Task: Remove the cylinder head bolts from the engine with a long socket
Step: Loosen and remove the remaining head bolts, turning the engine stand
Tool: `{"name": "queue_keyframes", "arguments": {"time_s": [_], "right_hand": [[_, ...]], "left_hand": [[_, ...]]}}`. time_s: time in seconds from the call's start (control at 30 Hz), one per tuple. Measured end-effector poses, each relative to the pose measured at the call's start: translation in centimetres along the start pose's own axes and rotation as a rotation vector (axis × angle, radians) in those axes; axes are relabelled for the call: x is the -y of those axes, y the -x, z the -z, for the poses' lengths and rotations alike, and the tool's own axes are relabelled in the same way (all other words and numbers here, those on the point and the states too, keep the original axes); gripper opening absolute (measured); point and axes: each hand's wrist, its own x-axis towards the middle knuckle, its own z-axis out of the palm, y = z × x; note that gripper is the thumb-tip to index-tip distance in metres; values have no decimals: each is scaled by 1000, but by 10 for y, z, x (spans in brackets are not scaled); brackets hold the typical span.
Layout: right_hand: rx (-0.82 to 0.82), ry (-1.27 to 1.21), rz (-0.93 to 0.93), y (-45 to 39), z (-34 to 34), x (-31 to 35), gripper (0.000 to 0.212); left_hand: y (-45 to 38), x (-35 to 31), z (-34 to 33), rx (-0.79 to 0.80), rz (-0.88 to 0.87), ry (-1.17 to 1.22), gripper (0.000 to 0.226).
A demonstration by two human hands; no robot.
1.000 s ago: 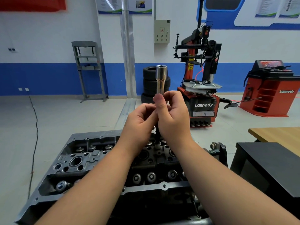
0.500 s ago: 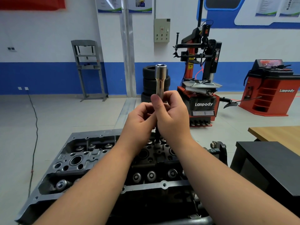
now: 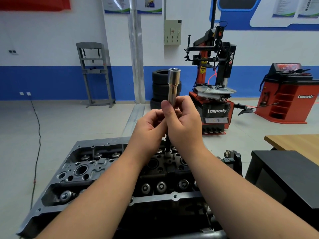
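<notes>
A long chrome socket stands upright above the middle of the grey cylinder head, square drive end on top. My right hand grips its lower part, thumb across the front. My left hand presses against it from the left, fingers curled on the same tool. Below the hands a dark bolt shank runs down into the head between the valve springs. Whether the bolt still sits in its hole is hidden by my hands.
A black cabinet and a wooden tabletop stand at the right of the engine. Behind are a red tyre changer, stacked tyres, a red wheel balancer and a grey press frame. A black cable runs along the floor at left.
Both hands and the socket have risen slightly; the grip looks the same.
</notes>
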Motion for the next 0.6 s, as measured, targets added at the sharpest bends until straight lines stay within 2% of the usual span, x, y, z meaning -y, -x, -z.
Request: {"name": "queue_keyframes", "arguments": {"time_s": [0.1, 0.2, 0.27, 0.37, 0.47, 0.53, 0.6], "right_hand": [[18, -21, -25, -1, 0, -1, 9], [40, -30, -64, -2, 0, -3, 21], [42, -36, -80, -3, -1, -3, 21], [23, -46, -59, -2, -1, -1, 6], [-10, 0, -12, 0, 0, 0, 9], [-7, 16, -4, 1, 0, -1, 9], [4, 21, -9, 1, 0, -2, 20]], "left_hand": [[1, -1, -2, 46, 26, 48, 25], [1, -1, -3, 66, 36, 46, 31], [1, 0, -2, 46, 21, 13, 26], [0, 1, 1, 10, -8, -18, 16], [-1, 3, 2, -7, -1, -24, 11], [0, 2, -1, 17, 14, 18, 17], [2, 0, -3, 62, 39, 62, 30]]}}
